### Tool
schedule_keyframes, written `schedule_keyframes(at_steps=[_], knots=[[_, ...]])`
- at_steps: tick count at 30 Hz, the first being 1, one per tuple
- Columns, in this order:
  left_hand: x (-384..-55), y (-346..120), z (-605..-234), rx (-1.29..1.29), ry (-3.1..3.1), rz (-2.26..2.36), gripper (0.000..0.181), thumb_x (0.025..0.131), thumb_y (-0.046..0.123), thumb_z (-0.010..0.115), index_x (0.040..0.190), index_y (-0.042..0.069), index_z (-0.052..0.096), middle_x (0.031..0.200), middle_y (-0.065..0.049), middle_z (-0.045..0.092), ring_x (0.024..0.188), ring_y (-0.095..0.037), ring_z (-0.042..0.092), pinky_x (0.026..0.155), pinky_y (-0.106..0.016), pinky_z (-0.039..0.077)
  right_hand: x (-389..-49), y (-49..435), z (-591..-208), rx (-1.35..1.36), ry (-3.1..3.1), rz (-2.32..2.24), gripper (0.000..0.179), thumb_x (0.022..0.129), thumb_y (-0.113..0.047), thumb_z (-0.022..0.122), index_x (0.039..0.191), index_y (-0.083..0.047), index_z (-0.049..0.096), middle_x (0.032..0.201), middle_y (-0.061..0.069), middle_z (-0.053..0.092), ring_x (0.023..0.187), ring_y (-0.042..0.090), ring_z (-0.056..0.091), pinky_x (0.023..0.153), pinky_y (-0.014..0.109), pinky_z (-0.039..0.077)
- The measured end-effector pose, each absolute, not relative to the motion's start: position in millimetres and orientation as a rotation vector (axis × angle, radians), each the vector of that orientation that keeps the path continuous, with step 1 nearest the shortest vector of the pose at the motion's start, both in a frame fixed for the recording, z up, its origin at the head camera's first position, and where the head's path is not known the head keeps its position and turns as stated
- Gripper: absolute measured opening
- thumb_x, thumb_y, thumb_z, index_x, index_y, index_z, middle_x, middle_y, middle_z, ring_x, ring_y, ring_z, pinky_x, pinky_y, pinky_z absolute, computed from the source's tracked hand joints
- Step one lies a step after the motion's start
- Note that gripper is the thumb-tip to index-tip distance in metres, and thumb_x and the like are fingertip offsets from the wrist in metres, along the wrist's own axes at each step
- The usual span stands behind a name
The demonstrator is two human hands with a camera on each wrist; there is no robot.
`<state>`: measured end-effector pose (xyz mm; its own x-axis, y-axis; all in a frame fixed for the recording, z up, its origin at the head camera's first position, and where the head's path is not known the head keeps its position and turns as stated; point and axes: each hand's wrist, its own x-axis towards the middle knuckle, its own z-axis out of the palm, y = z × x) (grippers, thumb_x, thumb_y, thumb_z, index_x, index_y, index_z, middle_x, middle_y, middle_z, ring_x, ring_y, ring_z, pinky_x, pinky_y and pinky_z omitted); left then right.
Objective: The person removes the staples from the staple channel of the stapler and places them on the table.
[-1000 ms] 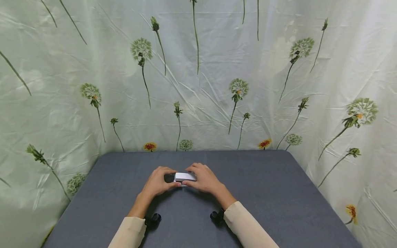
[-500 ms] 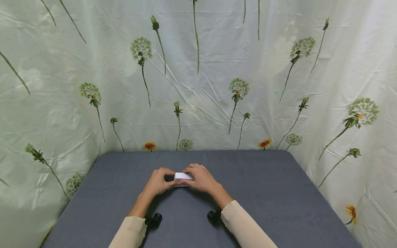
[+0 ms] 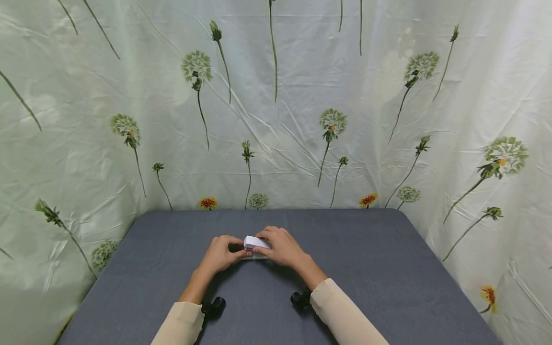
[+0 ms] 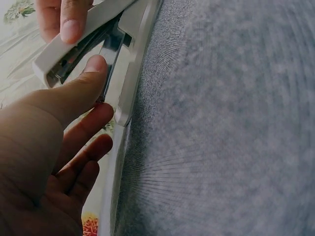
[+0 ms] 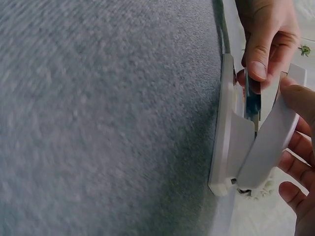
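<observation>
A white stapler (image 3: 257,243) sits on the grey table in the head view, its base (image 5: 225,142) flat on the cloth. The stapler's top arm (image 5: 269,142) stands raised at an angle, hinged at the end near my right hand (image 3: 280,247). That hand holds the top arm between thumb and fingers. From the other end, my left hand (image 3: 220,255) pinches the dark metal staple magazine (image 5: 252,101) between base and top arm, with thumb and index finger. Its other fingers are loosely bent in the left wrist view. Whether staples lie inside cannot be made out.
The grey cloth-covered table (image 3: 345,268) reaches out on all sides of the stapler. Behind it hangs a pale curtain (image 3: 284,143) printed with dandelions. Black wrist camera mounts (image 3: 214,307) stick out below both wrists.
The stapler's top arm has tilted up, its left end now higher above the base. My right hand shifted slightly left, then back right with it. My left hand has hardly moved.
</observation>
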<state>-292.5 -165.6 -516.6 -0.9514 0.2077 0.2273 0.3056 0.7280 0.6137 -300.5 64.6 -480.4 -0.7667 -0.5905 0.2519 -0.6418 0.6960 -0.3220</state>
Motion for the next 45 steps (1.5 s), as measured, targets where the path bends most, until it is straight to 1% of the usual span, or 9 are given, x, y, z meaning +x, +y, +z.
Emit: schedule_keyframes(at_steps=[10,14,20,25,30,34,36,41,45], knots=[[-291,-163,-516,-0.39,-2.804,-1.025,0.026,0.082,0.042,0.087,0.098,0.023,0.084,0.098,0.006,0.079,0.105,-0.024,0.073,0.096,-0.05,0.054,-300,82,-471,1.02,-2.735,0.816,0.036,0.099,-0.04,0.07,0.128,-0.019,0.071,0.116,-0.005,0.072,0.099,0.008,0.065,0.087,0.031,0.054],[-291,-162,-516,-0.382,-2.808,-1.016,0.025,0.083,0.041,0.086,0.099,0.023,0.084,0.099,0.005,0.079,0.105,-0.024,0.073,0.096,-0.051,0.054,-299,91,-467,1.016,-2.725,0.888,0.039,0.099,-0.037,0.071,0.133,-0.02,0.068,0.117,-0.005,0.071,0.1,0.011,0.065,0.087,0.033,0.054],[-291,-160,-515,-0.37,-2.819,-1.021,0.024,0.083,0.04,0.086,0.098,0.022,0.084,0.1,0.004,0.079,0.105,-0.024,0.072,0.096,-0.051,0.054,-299,104,-461,0.998,-2.728,0.89,0.051,0.099,-0.037,0.071,0.146,-0.023,0.058,0.117,-0.005,0.071,0.103,0.012,0.066,0.086,0.036,0.054],[-291,-161,-515,-0.357,-2.815,-1.017,0.023,0.082,0.039,0.087,0.097,0.022,0.084,0.098,0.003,0.079,0.102,-0.024,0.073,0.095,-0.05,0.055,-299,115,-457,0.989,-2.732,0.896,0.056,0.098,-0.035,0.071,0.15,-0.026,0.053,0.115,-0.003,0.07,0.105,0.018,0.067,0.087,0.04,0.054],[-292,-162,-513,-0.336,-2.822,-1.014,0.023,0.082,0.04,0.087,0.097,0.024,0.084,0.1,0.004,0.079,0.105,-0.025,0.072,0.097,-0.05,0.054,-299,127,-456,0.957,-2.745,0.939,0.049,0.099,-0.034,0.071,0.143,-0.022,0.055,0.11,-0.002,0.068,0.103,0.024,0.067,0.085,0.039,0.052],[-292,-161,-512,-0.342,-2.827,-1.011,0.022,0.083,0.04,0.087,0.098,0.024,0.084,0.1,0.004,0.079,0.105,-0.025,0.072,0.097,-0.05,0.054,-296,139,-458,0.915,-2.743,0.995,0.041,0.098,-0.033,0.072,0.134,-0.019,0.058,0.106,0.004,0.067,0.098,0.031,0.065,0.08,0.037,0.049],[-292,-161,-512,-0.346,-2.829,-1.008,0.022,0.083,0.039,0.087,0.098,0.024,0.084,0.099,0.004,0.079,0.103,-0.024,0.072,0.096,-0.049,0.054,-295,145,-459,0.889,-2.74,0.992,0.038,0.098,-0.032,0.073,0.13,-0.019,0.059,0.105,0.004,0.066,0.097,0.031,0.064,0.079,0.036,0.047],[-290,-159,-512,-0.34,-2.845,-1.002,0.023,0.083,0.039,0.087,0.099,0.023,0.084,0.098,0.005,0.079,0.101,-0.022,0.072,0.095,-0.049,0.055,-291,158,-461,0.828,-2.736,0.954,0.031,0.095,-0.031,0.076,0.12,-0.019,0.062,0.103,-0.005,0.063,0.096,0.022,0.061,0.081,0.036,0.048],[-287,-158,-510,-0.322,-2.848,-1.015,0.022,0.083,0.038,0.087,0.098,0.023,0.084,0.099,0.004,0.079,0.101,-0.023,0.072,0.095,-0.049,0.055,-290,166,-464,0.797,-2.749,0.935,0.03,0.094,-0.032,0.078,0.116,-0.019,0.063,0.102,-0.008,0.063,0.093,0.015,0.059,0.082,0.035,0.048]])
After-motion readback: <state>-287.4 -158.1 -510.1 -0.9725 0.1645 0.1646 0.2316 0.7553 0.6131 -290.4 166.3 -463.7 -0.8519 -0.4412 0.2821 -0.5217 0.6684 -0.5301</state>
